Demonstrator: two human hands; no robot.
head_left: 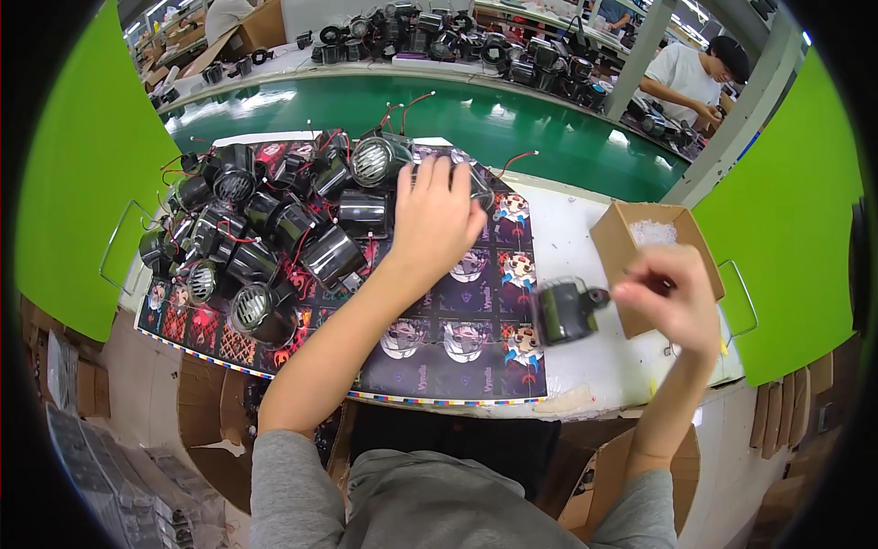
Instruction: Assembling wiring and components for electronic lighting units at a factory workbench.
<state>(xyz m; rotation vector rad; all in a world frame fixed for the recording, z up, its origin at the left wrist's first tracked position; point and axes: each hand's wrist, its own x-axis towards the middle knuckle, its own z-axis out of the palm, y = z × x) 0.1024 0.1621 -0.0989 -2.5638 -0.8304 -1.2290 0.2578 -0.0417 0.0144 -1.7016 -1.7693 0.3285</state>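
Note:
My left hand [437,215] is closed over a dark housing [479,188] at the right end of the pile, its fingers curled down and hiding most of it. My right hand [672,295], smeared by motion, pinches the small tab of a black cylindrical housing [564,313] and holds it tilted sideways over the table's right part. To the left lies a heap of similar glossy black housings [364,212], several with slatted round grilles [251,306] and thin red wires. They rest on a dark printed sheet [430,371].
An open cardboard box [608,240] with small clear pieces stands beside my right hand. Beyond the table runs a green conveyor belt [302,105], with more black housings [439,41] behind it. Green panels [82,183] flank both sides. A co-worker [690,82] works at the far right.

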